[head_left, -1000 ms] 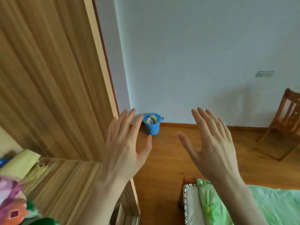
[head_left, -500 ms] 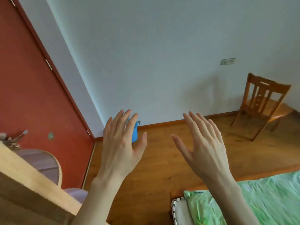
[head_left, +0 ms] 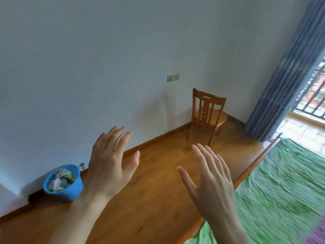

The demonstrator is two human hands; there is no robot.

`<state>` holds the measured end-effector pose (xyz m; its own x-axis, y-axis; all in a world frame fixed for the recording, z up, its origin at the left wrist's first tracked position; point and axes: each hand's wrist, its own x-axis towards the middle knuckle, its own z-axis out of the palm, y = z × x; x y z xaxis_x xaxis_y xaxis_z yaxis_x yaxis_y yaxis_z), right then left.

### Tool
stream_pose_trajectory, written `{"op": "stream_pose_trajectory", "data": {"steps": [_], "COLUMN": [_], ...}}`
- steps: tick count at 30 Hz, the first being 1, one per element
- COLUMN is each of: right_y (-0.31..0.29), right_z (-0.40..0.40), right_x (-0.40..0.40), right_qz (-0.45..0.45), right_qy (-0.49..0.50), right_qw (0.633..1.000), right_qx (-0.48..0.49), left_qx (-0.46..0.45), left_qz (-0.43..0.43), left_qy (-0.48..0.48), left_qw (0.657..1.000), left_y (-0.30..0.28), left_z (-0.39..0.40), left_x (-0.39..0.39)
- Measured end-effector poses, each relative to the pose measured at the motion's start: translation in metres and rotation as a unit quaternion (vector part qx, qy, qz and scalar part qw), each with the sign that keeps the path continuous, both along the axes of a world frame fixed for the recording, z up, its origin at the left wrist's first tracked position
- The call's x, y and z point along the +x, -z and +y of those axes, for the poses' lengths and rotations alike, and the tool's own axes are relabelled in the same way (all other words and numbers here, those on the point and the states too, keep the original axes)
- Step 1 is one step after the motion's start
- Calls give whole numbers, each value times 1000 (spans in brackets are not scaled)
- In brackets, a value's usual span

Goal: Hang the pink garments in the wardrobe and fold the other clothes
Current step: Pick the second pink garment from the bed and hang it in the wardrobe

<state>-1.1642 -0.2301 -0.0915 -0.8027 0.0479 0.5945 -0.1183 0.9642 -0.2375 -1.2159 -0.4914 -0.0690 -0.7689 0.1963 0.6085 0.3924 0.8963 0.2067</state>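
Observation:
My left hand (head_left: 112, 161) is raised in front of me with its fingers straight and spread, holding nothing. My right hand (head_left: 211, 180) is raised beside it, fingers straight, also empty, over the near edge of the bed. A blurred pink-purple patch of cloth (head_left: 314, 231) shows at the bottom right corner on the bed. The wardrobe is out of view.
A bed with a green sheet (head_left: 284, 187) fills the lower right. A blue bin (head_left: 68, 189) with crumpled scraps stands by the white wall at the left. A wooden chair (head_left: 207, 115) sits in the far corner beside a blue curtain (head_left: 284, 81). Wooden floor (head_left: 158, 173) lies between them.
My view has swung right, away from the wardrobe and red door, toward the chair, curtain and bed. Both hands stay raised with straight fingers and hold nothing.

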Motion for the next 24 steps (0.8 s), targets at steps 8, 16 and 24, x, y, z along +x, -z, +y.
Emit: {"op": "stream_pose_trajectory", "data": {"steps": [8, 16, 24], "right_y": [-4, -2, 25], "right_z": [-48, -50, 25], "right_x": [-131, -212, -261], "right_qz": [-19, -17, -21], "right_qy": [92, 164, 272], "right_qw": [995, 986, 960], "right_qx": [-41, -26, -60], "left_qx": [-4, 19, 4], "left_qz": [-13, -21, -28], "left_qy": [108, 188, 286], "left_qw": [994, 982, 958], "left_y": [3, 25, 44], "left_z": [-18, 1, 101], "left_x": [-157, -267, -361]}}
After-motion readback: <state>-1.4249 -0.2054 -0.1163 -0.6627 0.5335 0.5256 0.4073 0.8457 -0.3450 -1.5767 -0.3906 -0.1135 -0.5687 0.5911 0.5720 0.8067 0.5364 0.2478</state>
